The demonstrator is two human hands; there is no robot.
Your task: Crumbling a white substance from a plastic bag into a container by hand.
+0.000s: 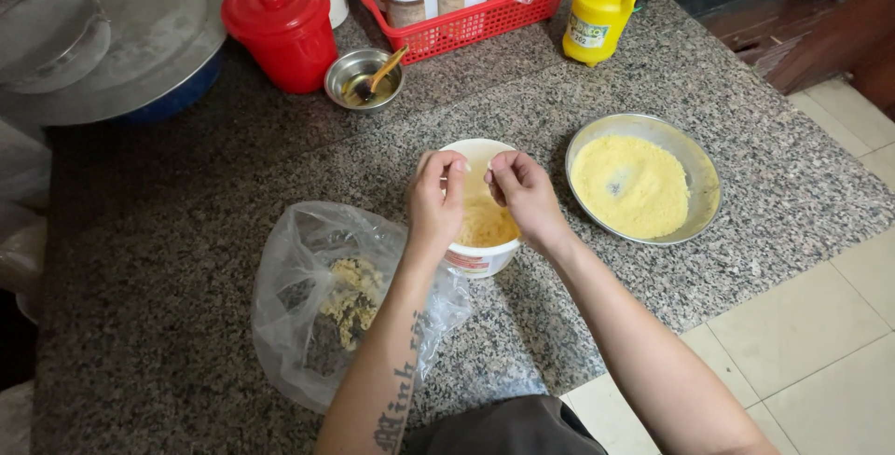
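White tub [485, 255]: just below the middle of the frame, standing upright on the speckled stone counter [186, 259]; yellow crumbly stuff fills its lower part.
Left hand [436, 201]: over the tub's left rim, fingers curled in, thumb and forefinger pinched together at the top; whether something small sits between them I cannot tell.
Right hand [524, 196]: over the tub's right rim, fingertips drawn tight together and nearly meeting the left hand's; what it pinches is too small to make out.
Plastic bag [317, 306]: lower left of centre, clear, open and crumpled, just beside the tub and partly under the left forearm; clumps of yellowish and dark scraps lie inside.
Metal plate [695, 171]: right of the tub, near it but apart, holding a flat heap of yellow meal.
Small steel bowl [354, 73]: upper middle, with a spoon leaning in it.
Red container [282, 26]: top, left of the steel bowl, lid on.
Red basket [466, 31]: top centre, holding jars.
Yellow bottle [601, 7]: top right of centre, upright.
Big round metal tray [149, 54]: upper left corner.
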